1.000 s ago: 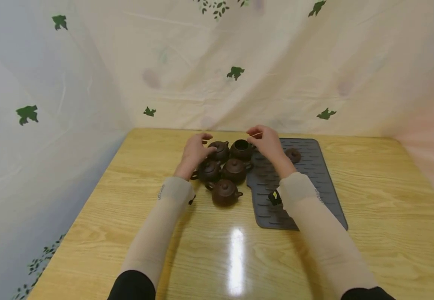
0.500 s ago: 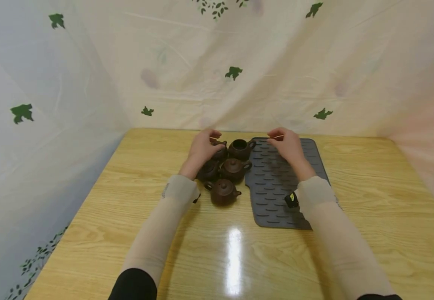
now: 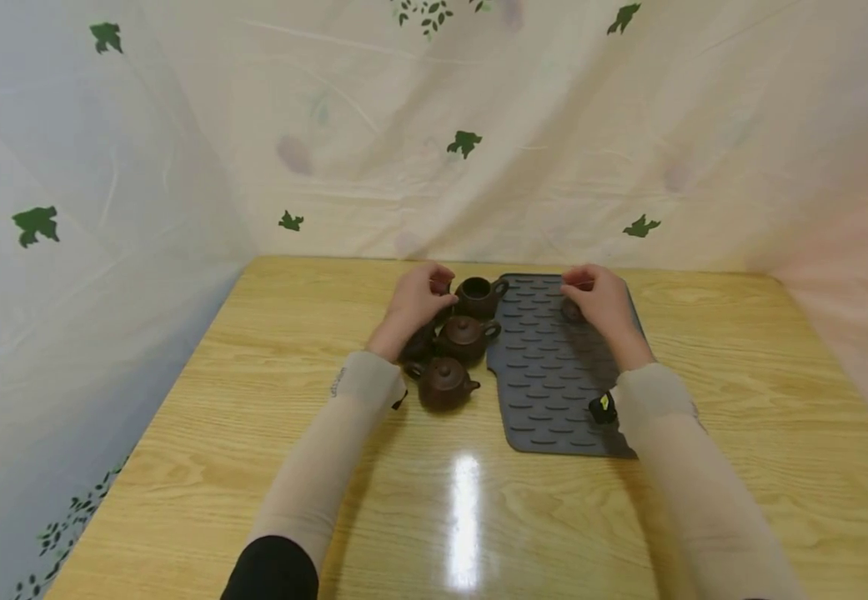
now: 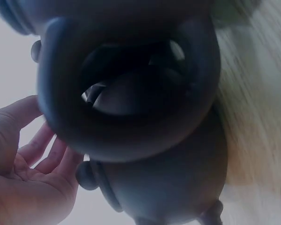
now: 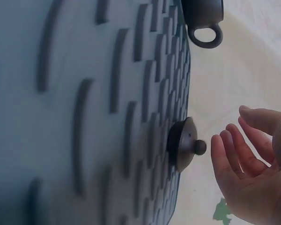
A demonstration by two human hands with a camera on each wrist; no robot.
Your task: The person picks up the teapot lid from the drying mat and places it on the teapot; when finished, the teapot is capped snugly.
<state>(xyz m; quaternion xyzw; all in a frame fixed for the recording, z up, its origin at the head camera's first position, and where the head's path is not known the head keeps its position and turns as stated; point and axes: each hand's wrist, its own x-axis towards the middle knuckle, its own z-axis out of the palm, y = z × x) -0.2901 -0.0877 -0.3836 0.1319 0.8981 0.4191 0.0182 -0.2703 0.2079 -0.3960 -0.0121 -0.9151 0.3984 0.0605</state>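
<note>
Over the grey ridged mat [image 3: 542,417], my right hand [image 3: 603,302] hovers with loosely bent fingers beside a dark brown teapot lid [image 5: 185,145]. The right wrist view shows a gap between fingertips and the lid's knob. My left hand [image 3: 420,300] is above the back-left teapots, partly covering them, its fingers relaxed with no grip visible. A lidless teapot [image 3: 476,307] stands at its right, its round opening showing. Lidded teapots stand nearer: one in the middle [image 3: 464,340], one in front [image 3: 444,390]. A large teapot handle [image 4: 131,145] fills the left wrist view.
The teapots cluster on a wooden table [image 3: 253,467], against the mat's left edge. A pale curtain [image 3: 373,125] with green bird prints hangs behind the table's back edge.
My right hand has moved right, away from the lidless teapot to the lid on the mat. My left hand has shifted slightly right over the teapots.
</note>
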